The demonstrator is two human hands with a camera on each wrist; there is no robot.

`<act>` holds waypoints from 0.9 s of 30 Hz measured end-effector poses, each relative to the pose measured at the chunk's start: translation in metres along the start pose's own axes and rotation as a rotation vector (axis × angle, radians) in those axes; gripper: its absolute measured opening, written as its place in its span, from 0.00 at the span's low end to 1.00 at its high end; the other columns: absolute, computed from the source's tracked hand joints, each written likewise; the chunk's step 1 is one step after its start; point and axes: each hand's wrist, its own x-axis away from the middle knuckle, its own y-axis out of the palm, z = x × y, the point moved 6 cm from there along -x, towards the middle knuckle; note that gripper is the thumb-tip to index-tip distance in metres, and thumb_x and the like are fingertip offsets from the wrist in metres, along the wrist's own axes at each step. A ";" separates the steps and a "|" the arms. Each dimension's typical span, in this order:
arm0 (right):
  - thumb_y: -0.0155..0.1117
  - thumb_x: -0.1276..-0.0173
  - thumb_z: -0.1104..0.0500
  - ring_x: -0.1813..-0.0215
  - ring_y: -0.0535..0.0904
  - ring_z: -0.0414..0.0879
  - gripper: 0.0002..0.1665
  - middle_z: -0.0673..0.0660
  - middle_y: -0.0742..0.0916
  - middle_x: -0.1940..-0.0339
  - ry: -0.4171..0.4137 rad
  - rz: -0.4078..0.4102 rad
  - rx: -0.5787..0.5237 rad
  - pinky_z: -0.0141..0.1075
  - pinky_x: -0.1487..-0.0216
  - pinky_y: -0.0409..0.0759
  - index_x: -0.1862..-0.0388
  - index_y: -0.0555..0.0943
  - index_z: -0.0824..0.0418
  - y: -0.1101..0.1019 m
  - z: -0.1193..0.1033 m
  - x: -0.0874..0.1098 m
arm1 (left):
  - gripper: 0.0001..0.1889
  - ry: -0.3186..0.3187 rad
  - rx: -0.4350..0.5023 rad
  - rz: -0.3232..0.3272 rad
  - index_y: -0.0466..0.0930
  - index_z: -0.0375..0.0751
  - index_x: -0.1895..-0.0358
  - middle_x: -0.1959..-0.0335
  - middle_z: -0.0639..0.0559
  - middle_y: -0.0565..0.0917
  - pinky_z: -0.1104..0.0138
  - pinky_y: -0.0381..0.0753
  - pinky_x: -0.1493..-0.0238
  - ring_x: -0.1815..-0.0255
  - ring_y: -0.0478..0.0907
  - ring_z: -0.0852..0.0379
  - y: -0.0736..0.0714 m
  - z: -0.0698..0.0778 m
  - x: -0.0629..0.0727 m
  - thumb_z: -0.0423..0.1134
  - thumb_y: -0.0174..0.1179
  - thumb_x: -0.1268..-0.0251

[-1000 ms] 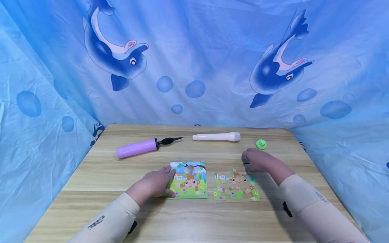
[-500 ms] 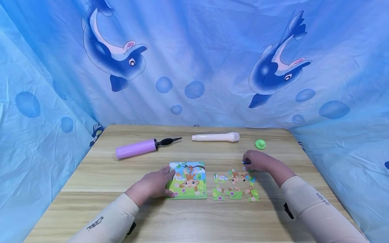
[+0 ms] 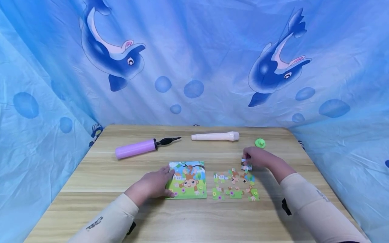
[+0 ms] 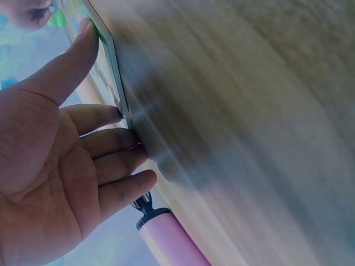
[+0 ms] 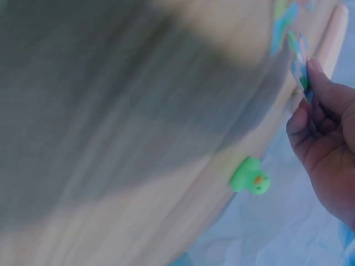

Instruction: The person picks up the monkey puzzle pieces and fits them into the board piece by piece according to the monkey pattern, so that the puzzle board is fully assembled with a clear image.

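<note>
My left hand (image 3: 154,183) lies at the left edge of a square monkey picture board (image 3: 189,189); its thumb and fingers touch the edge, relaxed, as the left wrist view shows. To the right of the board, several loose monkey jigsaw pieces (image 3: 235,193) lie in two rough rows. Beyond the upper row, my right hand (image 3: 257,157) pinches one jigsaw piece (image 3: 246,166) between thumb and fingers. The right wrist view shows that piece (image 5: 299,69) tilted on its edge in the pinch.
A purple hand pump (image 3: 136,149) with a black nozzle lies at the back left. Behind the board is a pale pink microphone-shaped stick (image 3: 215,136). A green rubber duck (image 3: 260,143) sits just beyond my right hand. Blue dolphin-print cloth (image 3: 194,60) hangs around the wooden table (image 3: 188,222).
The piece in my right hand has turned so its printed face shows, and it now hangs lower, near the top-right pieces. My left hand and the board stay in place.
</note>
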 end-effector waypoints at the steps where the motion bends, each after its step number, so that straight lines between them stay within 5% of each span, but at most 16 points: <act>1: 0.66 0.32 0.60 0.69 0.71 0.43 0.08 0.50 0.79 0.71 0.002 -0.004 -0.008 0.36 0.67 0.72 0.68 0.76 0.58 -0.002 -0.003 -0.002 | 0.50 0.001 0.000 0.001 0.60 0.41 0.25 0.23 0.38 0.57 0.44 0.68 0.32 0.24 0.57 0.38 0.000 0.000 0.000 0.64 0.67 0.48; 12: 0.62 0.29 0.55 0.70 0.72 0.42 0.06 0.49 0.80 0.70 -0.087 -0.082 -0.064 0.36 0.65 0.73 0.66 0.77 0.55 -0.010 -0.067 -0.031 | 0.49 0.001 0.006 -0.007 0.60 0.41 0.25 0.23 0.37 0.57 0.44 0.67 0.31 0.23 0.56 0.38 -0.003 0.000 0.002 0.63 0.67 0.46; 19: 0.63 0.29 0.53 0.71 0.71 0.41 0.07 0.48 0.79 0.73 -0.191 -0.132 -0.094 0.35 0.65 0.73 0.67 0.78 0.53 0.010 -0.121 -0.054 | 0.49 0.005 0.001 -0.004 0.60 0.41 0.25 0.23 0.37 0.57 0.44 0.67 0.31 0.23 0.56 0.38 -0.004 -0.001 0.002 0.63 0.67 0.46; 27: 0.64 0.30 0.55 0.70 0.71 0.41 0.06 0.48 0.80 0.71 -0.178 -0.149 -0.114 0.35 0.65 0.73 0.68 0.78 0.53 0.037 -0.158 -0.075 | 0.49 0.007 0.017 -0.007 0.60 0.40 0.25 0.23 0.36 0.57 0.44 0.66 0.30 0.23 0.56 0.38 -0.004 0.001 0.003 0.62 0.67 0.46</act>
